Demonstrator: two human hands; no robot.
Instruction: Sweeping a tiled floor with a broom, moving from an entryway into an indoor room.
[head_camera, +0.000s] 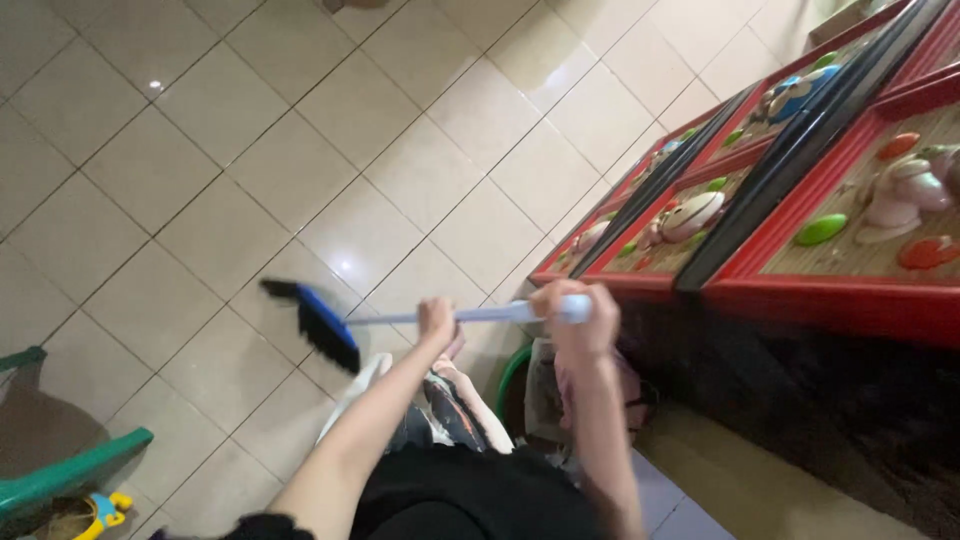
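At frame centre: a broom lies nearly level across the picture, its pale handle running right, its blue-backed black bristle head at centre-left, seemingly just above the tiles.
Left hand: wrapped around the handle mid-way, fingers closed on it.
Right hand: gripping the handle's end, closed tight.
Floor: glossy beige tiles with dark grout and small glints of light, filling the left and top.
Risk, handle end: it sits very near the red frames at right; a hard pull back could, I judge, knock the nearest red edge.
Risk, footing: the tiles look slick, so a long reach might cost balance.
Risk, bristles: a wide swing left could catch the green chair in the lower left corner.
Frames: red-edged, black-divided rectangular panels in the upper right, holding raised pink, white and blue figures with green and orange ovals on a woven brown ground.
Packages, labels: none readable; a small yellow and blue toy lies under the chair.
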